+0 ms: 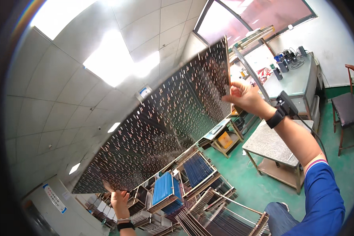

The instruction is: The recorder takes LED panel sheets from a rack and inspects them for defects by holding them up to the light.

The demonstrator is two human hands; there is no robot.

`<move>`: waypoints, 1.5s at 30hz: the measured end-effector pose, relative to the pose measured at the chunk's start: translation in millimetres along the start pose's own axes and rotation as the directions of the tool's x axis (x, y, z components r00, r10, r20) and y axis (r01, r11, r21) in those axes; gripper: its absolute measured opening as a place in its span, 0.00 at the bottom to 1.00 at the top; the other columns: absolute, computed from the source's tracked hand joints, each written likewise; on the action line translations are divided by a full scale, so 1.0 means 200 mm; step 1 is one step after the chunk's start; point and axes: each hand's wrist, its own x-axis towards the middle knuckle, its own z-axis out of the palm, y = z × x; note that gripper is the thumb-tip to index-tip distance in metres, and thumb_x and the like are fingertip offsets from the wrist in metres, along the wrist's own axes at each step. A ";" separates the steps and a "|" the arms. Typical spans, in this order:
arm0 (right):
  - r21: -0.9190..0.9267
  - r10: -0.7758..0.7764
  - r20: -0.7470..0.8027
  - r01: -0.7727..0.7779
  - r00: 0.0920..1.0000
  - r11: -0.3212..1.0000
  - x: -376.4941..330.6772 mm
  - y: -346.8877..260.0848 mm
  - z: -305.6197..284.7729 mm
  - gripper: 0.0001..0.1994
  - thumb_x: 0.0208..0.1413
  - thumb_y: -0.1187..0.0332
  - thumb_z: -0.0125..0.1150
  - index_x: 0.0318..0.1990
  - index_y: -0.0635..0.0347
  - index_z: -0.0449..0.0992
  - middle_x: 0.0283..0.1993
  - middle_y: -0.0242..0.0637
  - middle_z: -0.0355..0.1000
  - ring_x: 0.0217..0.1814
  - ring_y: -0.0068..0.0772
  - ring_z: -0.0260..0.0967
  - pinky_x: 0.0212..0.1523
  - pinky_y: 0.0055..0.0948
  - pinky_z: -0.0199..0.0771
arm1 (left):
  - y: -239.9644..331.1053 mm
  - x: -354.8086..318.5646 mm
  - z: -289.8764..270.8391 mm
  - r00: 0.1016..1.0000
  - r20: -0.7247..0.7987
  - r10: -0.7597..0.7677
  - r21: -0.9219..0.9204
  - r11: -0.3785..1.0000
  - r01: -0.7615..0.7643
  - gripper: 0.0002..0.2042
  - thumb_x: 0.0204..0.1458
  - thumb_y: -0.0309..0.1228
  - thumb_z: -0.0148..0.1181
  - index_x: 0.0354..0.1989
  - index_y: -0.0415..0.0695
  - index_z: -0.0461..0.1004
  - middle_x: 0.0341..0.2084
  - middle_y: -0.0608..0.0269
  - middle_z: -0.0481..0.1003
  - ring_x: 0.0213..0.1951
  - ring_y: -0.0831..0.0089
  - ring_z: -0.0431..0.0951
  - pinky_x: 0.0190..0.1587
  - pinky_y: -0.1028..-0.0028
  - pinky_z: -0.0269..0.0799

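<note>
The perforated panel, a large dark sheet dotted with rows of small coppery slots, is held up in the air and runs slantwise from the lower left of the frame to the upper middle, against the white tiled ceiling and its bright light panels. The right hand, just right of centre in the upper half, has its fingers closed on the panel's upper right edge; a black strap with a small device sits on that wrist, and a blue sleeve fills the lower right corner. The left hand, at the bottom left of centre, grips the panel's lower edge from beneath, fingers curled on it, with a dark band on the wrist. Below the panel, in the lower middle, stand racks packed with upright blue and dark sheets. A grey surface stands on the green floor to the right, and a wooden chair sits at the far right edge.
</note>
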 end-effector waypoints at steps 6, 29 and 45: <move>-0.010 0.045 0.003 -0.045 0.999 0.999 -0.17 0.05 0.10 0.21 0.48 0.61 0.65 0.48 0.62 0.70 0.34 0.29 0.74 0.34 0.12 0.65 0.37 0.17 0.66 | -0.21 -0.07 -0.09 1.000 0.004 0.008 -0.010 1.000 -0.008 0.14 0.52 0.40 0.57 0.39 0.45 0.67 0.29 0.69 0.72 0.34 0.77 0.75 0.36 0.76 0.75; -0.063 0.128 -0.058 -0.131 0.990 0.989 -0.36 0.38 0.06 0.14 0.46 0.70 0.66 0.40 0.62 0.72 0.27 0.26 0.73 0.29 0.10 0.63 0.31 0.16 0.64 | -0.49 -0.26 -0.05 0.987 -0.062 -0.148 0.035 0.988 0.151 0.11 0.52 0.39 0.57 0.31 0.45 0.66 0.27 0.72 0.65 0.33 0.80 0.69 0.38 0.75 0.72; 0.095 0.241 -0.128 -0.230 0.962 0.969 -0.54 0.60 -0.20 0.22 0.49 0.76 0.60 0.54 0.62 0.65 0.44 0.28 0.71 0.42 0.15 0.66 0.45 0.18 0.66 | -0.52 -0.37 0.15 0.998 0.054 -0.014 0.215 0.977 0.002 0.11 0.54 0.35 0.55 0.27 0.39 0.70 0.25 0.70 0.71 0.28 0.82 0.72 0.35 0.79 0.72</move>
